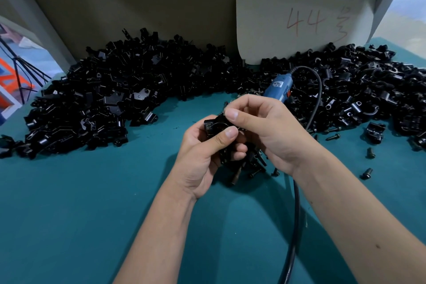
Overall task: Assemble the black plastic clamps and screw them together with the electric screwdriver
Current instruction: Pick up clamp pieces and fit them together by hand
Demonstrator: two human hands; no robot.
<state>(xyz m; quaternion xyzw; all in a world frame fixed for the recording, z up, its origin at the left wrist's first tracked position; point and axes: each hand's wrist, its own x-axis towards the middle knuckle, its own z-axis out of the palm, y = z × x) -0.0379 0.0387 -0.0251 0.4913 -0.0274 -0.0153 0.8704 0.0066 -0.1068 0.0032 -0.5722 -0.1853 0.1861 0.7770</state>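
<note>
Over teal mat, L hand grips black clamp; R hand pinches its top (electric screwdriver lies behind).

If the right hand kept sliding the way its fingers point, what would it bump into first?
The right hand points left, fingertips already at the black clamp that the left hand grips. Past it, probably the left pile of clamp parts, though depth is unclear.
</note>
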